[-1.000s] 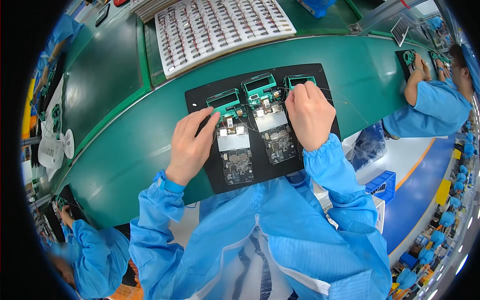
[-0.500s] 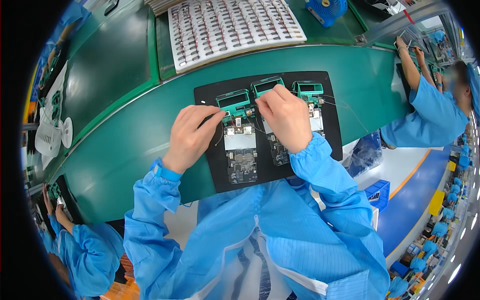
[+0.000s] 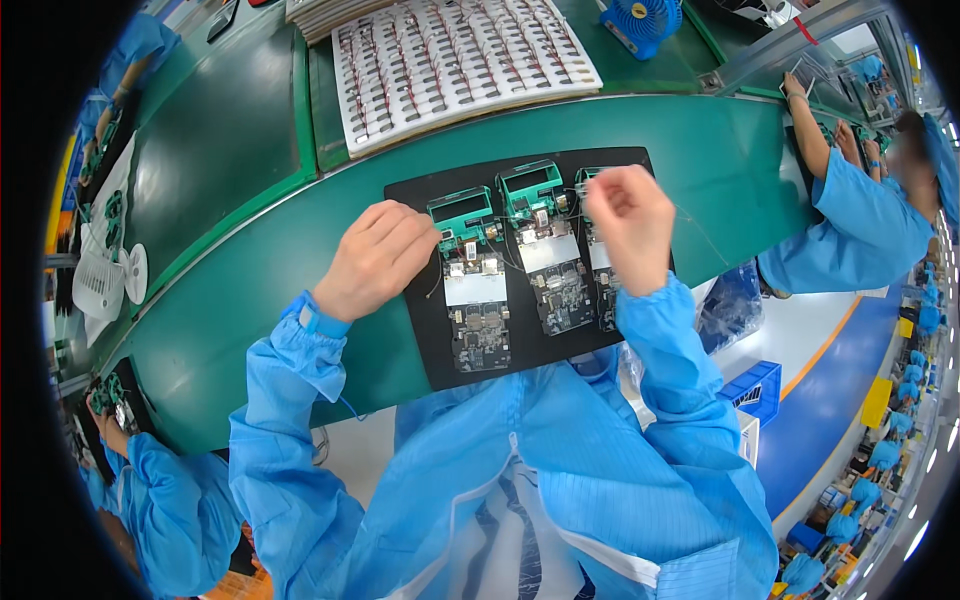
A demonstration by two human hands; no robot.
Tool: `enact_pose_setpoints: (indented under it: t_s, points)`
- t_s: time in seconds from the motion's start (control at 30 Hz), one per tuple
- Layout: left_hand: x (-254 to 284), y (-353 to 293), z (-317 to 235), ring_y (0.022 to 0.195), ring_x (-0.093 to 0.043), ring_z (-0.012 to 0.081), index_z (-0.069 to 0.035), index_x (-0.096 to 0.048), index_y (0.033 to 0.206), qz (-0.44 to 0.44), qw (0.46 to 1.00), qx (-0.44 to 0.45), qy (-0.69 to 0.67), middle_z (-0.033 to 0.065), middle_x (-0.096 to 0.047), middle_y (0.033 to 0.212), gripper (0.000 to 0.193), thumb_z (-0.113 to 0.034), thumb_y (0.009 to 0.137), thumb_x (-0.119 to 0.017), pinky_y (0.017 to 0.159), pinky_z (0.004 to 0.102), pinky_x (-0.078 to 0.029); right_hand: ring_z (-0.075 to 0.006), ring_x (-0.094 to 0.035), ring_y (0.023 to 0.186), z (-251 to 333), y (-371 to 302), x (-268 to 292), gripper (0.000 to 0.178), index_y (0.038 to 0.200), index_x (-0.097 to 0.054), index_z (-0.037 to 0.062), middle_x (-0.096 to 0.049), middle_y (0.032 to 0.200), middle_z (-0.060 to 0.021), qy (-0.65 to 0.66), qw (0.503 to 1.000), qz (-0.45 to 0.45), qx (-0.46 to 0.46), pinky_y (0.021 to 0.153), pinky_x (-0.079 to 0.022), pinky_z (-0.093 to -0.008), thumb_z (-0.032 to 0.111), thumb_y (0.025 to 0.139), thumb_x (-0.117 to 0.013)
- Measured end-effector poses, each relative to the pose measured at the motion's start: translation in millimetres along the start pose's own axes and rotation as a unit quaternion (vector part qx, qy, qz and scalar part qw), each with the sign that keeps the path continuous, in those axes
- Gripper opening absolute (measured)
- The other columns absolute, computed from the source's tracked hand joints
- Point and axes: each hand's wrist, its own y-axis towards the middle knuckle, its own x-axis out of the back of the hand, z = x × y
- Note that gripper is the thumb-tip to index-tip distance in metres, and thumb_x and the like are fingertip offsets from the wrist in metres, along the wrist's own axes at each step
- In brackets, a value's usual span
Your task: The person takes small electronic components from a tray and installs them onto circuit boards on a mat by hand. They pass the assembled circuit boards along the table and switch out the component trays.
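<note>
Three circuit boards with green plastic frames lie side by side on a black mat (image 3: 545, 350): a left board (image 3: 480, 330), a middle board (image 3: 555, 275) and a right board (image 3: 603, 265). Thin wires run around their upper parts. My left hand (image 3: 375, 258) is closed at the left board's green frame (image 3: 462, 212), its fingertips by the frame's lower left corner; what they pinch is hidden. Over the right board is my right hand (image 3: 632, 225), fingers curled together and covering part of that board. Whatever it holds is too small to make out.
Beyond the green bench (image 3: 240, 290) sits a white foam tray (image 3: 450, 70) holding rows of small wired parts. A blue fan (image 3: 642, 25) stands to its right. Co-workers in blue sit at both sides, one at the right (image 3: 850, 215). A blue bin (image 3: 752, 390) is at the lower right.
My right hand has moved right, from the middle board to over the right one, uncovering the middle board. My left hand's fingers have drawn closer together beside the left frame.
</note>
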Motion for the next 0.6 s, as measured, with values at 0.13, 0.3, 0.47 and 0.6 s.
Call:
enact_pose_setpoints:
  t_s: [0.13, 0.3, 0.47, 0.6]
  points:
    - [-4.2, 8.0, -6.6, 0.082, -0.061, 0.028, -0.002, -0.063, 0.087, -0.038, 0.992, 0.115, -0.036, 0.0103, -0.062, 0.089, 0.023, 0.005, 0.067, -0.073, 0.073, 0.038, -0.049, -0.0067, -0.057, 0.065, 11.4, -9.0, 18.5, 0.003, 0.084, -0.064, 0.0014, -0.057, 0.076, 0.0, 0.142, 0.981, 0.085, -0.099, 0.055, -0.044, -0.0203, 0.001, 0.082, -0.067]
    - [1.1, 43.4, -43.4, 0.081, -0.061, 0.0258, -0.004, -0.063, 0.088, -0.059, 0.993, 0.095, -0.036, 0.0072, -0.062, 0.091, 0.025, 0.001, 0.066, -0.072, 0.073, 0.0379, -0.048, -0.0168, -0.064, 0.076, 48.2, -27.6, 10.7, 0.009, 0.085, -0.063, 0.003, -0.063, 0.093, -0.0064, 0.106, 0.961, 0.241, 0.085, 0.057, -0.052, -0.027, 0.001, 0.079, -0.068]
    - [10.7, 53.3, -81.9, 0.08, -0.062, 0.0246, -0.002, -0.066, 0.098, -0.059, 0.992, 0.096, -0.064, 0.0084, -0.062, 0.094, 0.032, -0.002, 0.066, -0.07, 0.073, 0.0378, -0.049, -0.0233, -0.063, 0.072, 58.5, -46.4, 13.9, 0.011, 0.084, -0.06, 0.0011, -0.062, 0.084, -0.01, 0.07, 0.974, 0.181, 0.119, 0.062, -0.052, -0.033, -0.003, 0.076, -0.066]
    - [21.5, 29.6, -110.6, 0.08, -0.063, 0.0266, -0.004, -0.068, 0.098, -0.083, 0.962, 0.24, -0.103, 0.0093, -0.063, 0.095, 0.029, 0.005, 0.071, -0.072, 0.07, 0.0349, -0.051, -0.0138, -0.061, 0.072, 42.5, -60.9, 85.9, 0.008, 0.084, -0.064, -0.0001, -0.066, 0.085, -0.0078, 0.072, 0.986, 0.146, 0.022, 0.062, -0.048, -0.0245, -0.006, 0.079, -0.063]
